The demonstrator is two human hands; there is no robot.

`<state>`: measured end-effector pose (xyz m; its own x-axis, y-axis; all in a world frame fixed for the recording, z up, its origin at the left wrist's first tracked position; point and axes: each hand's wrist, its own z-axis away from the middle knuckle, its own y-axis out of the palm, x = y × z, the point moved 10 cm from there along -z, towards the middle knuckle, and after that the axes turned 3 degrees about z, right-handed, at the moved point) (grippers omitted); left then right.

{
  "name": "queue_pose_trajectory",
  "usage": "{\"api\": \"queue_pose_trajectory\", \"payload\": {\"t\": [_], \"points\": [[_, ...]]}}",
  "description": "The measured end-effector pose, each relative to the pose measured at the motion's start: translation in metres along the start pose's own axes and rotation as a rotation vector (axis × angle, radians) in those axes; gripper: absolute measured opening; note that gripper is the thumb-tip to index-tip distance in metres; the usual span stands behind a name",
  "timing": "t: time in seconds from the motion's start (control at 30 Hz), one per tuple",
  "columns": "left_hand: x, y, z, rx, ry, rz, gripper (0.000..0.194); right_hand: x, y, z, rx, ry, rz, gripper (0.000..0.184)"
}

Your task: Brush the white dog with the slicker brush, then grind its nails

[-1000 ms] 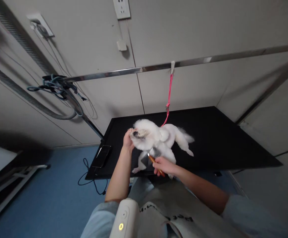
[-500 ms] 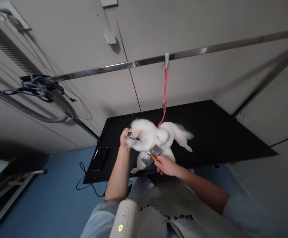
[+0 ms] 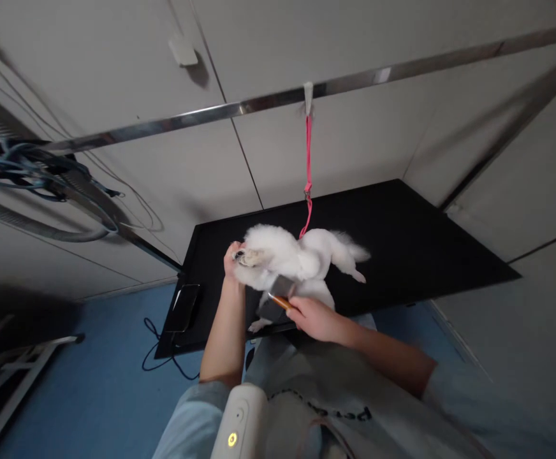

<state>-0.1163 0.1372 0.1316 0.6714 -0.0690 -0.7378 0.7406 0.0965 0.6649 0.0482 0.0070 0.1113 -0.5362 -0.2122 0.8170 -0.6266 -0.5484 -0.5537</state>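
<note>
A white fluffy dog [image 3: 278,248] is on a black grooming table [image 3: 393,255], its head toward the left and its tail toward the right. My left hand [image 3: 231,259] is closed around the side of the dog's muzzle; some of its fingers are hidden by the head. In my right hand [image 3: 314,317] is a slicker brush [image 3: 281,301] with a wooden handle. The brush's wide head lies at the fur of the dog's neck and chest, just above the front leg. Where exactly its pins touch cannot be seen.
A pink leash [image 3: 308,153] runs from a metal bar [image 3: 278,100] down to the dog. A phone [image 3: 185,307] lies at the table's left end, with a black cable [image 3: 151,347] hanging below. Hoses and tangled blue cords [image 3: 29,159] are at the left.
The slicker brush has moved up and left, from the front leg toward the neck. The dog's head, with my left hand on it, has shifted slightly. The camera view has moved too.
</note>
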Motion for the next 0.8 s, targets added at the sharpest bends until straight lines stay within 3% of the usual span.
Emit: {"api": "queue_pose_trajectory", "payload": {"t": [0.07, 0.17, 0.27, 0.33, 0.4, 0.47, 0.53, 0.57, 0.7, 0.8], "points": [[0.002, 0.003, 0.002, 0.013, -0.023, 0.034, 0.043, 0.02, -0.022, -0.009, -0.148, -0.072, 0.048, 0.021], [-0.003, 0.003, 0.004, 0.005, 0.017, 0.043, 0.044, 0.005, -0.019, -0.016, -0.223, 0.002, 0.116, 0.019], [-0.006, 0.0, 0.003, 0.0, 0.046, 0.005, 0.047, -0.029, 0.021, -0.007, -0.012, 0.155, 0.041, 0.028], [-0.006, 0.0, 0.001, 0.019, 0.035, 0.011, 0.046, -0.029, 0.035, 0.0, 0.097, 0.154, -0.019, 0.032], [-0.004, 0.001, 0.0, 0.038, 0.015, 0.047, 0.045, -0.008, 0.022, -0.004, 0.046, 0.051, -0.048, 0.03], [-0.002, 0.001, -0.001, 0.031, -0.016, 0.095, 0.043, 0.008, -0.005, -0.012, -0.121, -0.036, -0.034, 0.022], [-0.001, -0.003, -0.001, -0.015, -0.023, 0.13, 0.042, 0.004, -0.015, -0.017, -0.2, -0.013, -0.017, 0.016], [0.001, -0.005, -0.001, -0.035, -0.032, 0.132, 0.042, -0.006, -0.01, -0.017, -0.179, 0.033, -0.027, 0.016], [0.008, -0.007, -0.002, -0.024, -0.077, 0.103, 0.041, -0.034, 0.037, -0.003, 0.112, 0.153, -0.128, 0.025], [0.009, -0.005, -0.004, 0.018, -0.066, 0.104, 0.041, -0.013, 0.029, -0.004, 0.066, 0.018, -0.156, 0.025]]}}
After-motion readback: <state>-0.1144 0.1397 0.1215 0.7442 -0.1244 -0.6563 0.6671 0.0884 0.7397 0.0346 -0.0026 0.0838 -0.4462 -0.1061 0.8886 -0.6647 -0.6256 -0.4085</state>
